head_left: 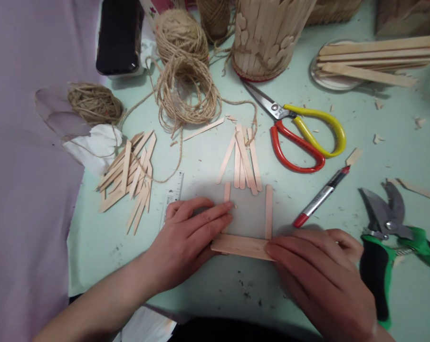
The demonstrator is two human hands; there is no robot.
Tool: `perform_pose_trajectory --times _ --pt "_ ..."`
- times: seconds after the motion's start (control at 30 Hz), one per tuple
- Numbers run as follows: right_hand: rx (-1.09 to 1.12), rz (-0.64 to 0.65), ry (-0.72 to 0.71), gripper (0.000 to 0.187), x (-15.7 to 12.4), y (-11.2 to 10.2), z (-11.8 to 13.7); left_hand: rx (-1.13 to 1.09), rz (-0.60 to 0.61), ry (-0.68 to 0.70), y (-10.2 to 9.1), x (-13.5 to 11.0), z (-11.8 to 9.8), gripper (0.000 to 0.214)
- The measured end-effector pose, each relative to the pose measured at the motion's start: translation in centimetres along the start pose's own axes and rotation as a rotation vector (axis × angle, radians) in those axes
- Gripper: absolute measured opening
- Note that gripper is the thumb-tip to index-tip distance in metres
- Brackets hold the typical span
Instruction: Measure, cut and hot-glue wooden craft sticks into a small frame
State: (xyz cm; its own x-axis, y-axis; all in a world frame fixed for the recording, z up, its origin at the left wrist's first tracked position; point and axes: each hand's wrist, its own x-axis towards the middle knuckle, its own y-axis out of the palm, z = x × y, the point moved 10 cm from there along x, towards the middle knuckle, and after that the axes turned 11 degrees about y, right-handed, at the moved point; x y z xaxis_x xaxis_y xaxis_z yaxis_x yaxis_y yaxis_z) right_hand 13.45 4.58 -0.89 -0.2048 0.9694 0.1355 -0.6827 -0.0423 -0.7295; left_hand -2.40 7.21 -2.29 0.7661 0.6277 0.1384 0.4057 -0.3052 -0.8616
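A wide wooden craft stick [241,246] lies crosswise over the lower ends of two narrow craft sticks, the left one [227,191] and the right one [269,211]. My left hand [189,232] is palm down with stretched fingers. Its fingertips lie on the left narrow stick, and its thumb is mostly hidden near the wide stick's left end. My right hand [321,270] has its fingers closed over the wide stick's right end, which they hide. Just above, several narrow sticks [241,159] lie in a loose bunch. Part of a clear ruler [172,197] shows behind my left hand.
Red-and-yellow scissors [293,126], a red marker [321,197] and green pruning shears [389,237] lie to the right. Cut stick pieces [129,173] and twine [188,92] are at left and back. A stick-covered container [268,38], a phone [119,35] and more sticks [375,57] stand farther back.
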Motion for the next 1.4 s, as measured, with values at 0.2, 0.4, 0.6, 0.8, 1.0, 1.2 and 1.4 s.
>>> perform_pose_trajectory --times 0.2,0.4,0.6,0.8,1.0,1.2,1.4 --pt "0.000 -0.008 -0.010 0.011 0.1 -0.1 0.3 -0.027 0.035 -0.010 0.2 -0.1 0.2 0.031" --pt "-0.046 -0.060 0.026 0.010 0.4 -1.1 0.3 -0.004 0.012 0.019 -0.2 -0.2 0.1 0.040" --pt "-0.109 -0.086 0.087 0.015 0.1 -2.2 -0.6 -0.031 -0.117 0.067 -1.7 -0.1 -0.4 0.028" --pt "-0.070 -0.014 0.125 0.007 0.1 -1.1 -1.1 -0.032 -0.151 0.107 -2.1 0.2 -1.0 0.013" --pt "-0.047 0.008 0.124 0.013 0.2 -0.8 -1.2 -0.031 -0.121 0.075 -1.6 0.2 -0.5 0.009" --pt "-0.026 -0.019 0.096 0.014 0.4 -1.0 -0.6 -0.032 -0.141 0.080 -1.8 0.2 -0.6 0.014" --pt "-0.019 0.000 0.109 0.012 0.4 -0.9 -0.9 -0.052 -0.131 0.074 -1.7 0.1 -0.6 0.011"
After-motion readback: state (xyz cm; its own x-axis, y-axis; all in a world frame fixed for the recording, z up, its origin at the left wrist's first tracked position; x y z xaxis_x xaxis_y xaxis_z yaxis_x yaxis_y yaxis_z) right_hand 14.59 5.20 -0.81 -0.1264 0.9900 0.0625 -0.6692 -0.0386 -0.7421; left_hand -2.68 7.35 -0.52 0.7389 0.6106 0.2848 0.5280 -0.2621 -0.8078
